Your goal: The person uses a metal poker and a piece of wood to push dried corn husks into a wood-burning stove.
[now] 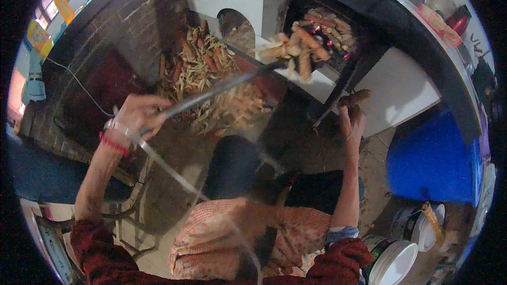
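Observation:
My left hand grips the metal handle of a long-handled shovel. The shovel's far end bears a heap of corn cobs and stands at the mouth of a firebox, where more cobs lie with glowing embers among them. My right hand holds a brownish corn cob to the right of the firebox, near a dark metal bar. A large pile of cobs and husks lies on the floor left of the firebox. The shovel's blade is hidden under its load.
A blue plastic barrel stands at the right, with white-lidded buckets below it. A white tiled surface flanks the firebox. At the left are a dark chair, a brick wall and a thin cable.

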